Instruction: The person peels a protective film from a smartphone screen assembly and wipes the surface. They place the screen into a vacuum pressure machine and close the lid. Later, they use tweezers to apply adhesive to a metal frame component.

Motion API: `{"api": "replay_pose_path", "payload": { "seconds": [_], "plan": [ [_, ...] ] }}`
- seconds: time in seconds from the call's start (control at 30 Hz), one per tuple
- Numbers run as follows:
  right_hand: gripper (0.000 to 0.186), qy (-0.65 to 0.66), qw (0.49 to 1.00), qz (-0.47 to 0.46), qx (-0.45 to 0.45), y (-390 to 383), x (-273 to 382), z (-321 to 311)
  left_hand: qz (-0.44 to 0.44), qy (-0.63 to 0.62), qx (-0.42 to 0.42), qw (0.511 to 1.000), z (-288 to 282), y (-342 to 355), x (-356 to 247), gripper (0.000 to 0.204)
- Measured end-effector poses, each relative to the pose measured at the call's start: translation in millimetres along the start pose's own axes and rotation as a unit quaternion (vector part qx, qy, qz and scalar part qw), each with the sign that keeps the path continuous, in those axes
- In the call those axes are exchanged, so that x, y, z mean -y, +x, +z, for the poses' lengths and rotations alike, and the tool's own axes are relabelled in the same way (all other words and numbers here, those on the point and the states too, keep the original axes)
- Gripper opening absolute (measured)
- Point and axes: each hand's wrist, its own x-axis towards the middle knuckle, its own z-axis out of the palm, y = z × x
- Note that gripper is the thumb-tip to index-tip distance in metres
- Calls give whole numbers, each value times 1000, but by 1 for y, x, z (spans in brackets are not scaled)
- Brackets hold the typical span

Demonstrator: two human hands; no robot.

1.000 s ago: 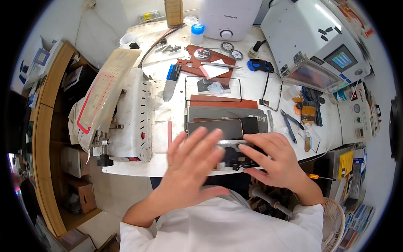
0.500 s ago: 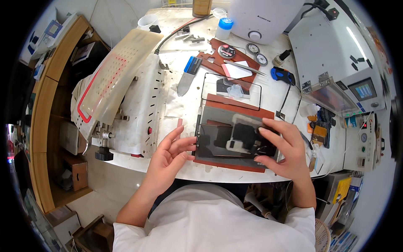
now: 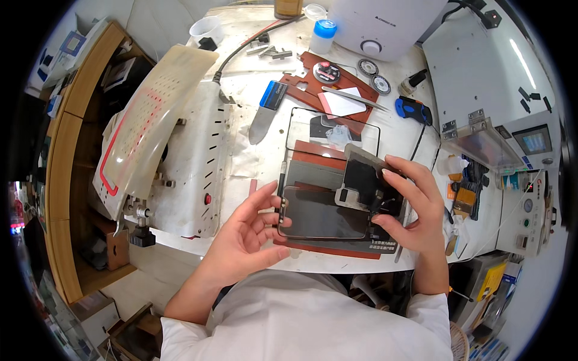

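A dark glassy screen panel with a thin pale edge lies over a red-brown mat at the bench's front. My left hand is at its left edge, palm up, fingers slightly bent and thumb held away from the glass. On the right, my right hand grips a grey-bordered black panel piece between thumb and fingers. Small dark parts show near that thumb. Whether this piece is joined to the glass, I cannot tell. Beyond them a thin black rectangular frame lies around a small clear plastic scrap.
A white machine with a raised, perforated lid stands left. Farther back are a blue-handled scraper, tweezers, a blue-capped bottle and wire spools. A white cabinet machine fills the right side.
The grey-bordered piece now shows more clearly at an angle under my right hand. My left thumb has moved away from the panel's edge. The whole view has shifted slightly.
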Motion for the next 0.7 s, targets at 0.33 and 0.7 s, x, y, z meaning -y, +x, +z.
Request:
{"api": "replay_pose_path", "payload": {
  "seconds": [0.33,0.7],
  "plan": [
    [58,48,998,19,-43,-8,-10,-7,66,118,45,990,-15,21,12,91],
    [57,47,997,8,-58,-4,-6,-6,63,105,45,991,-22,22,17,94]
  ]
}}
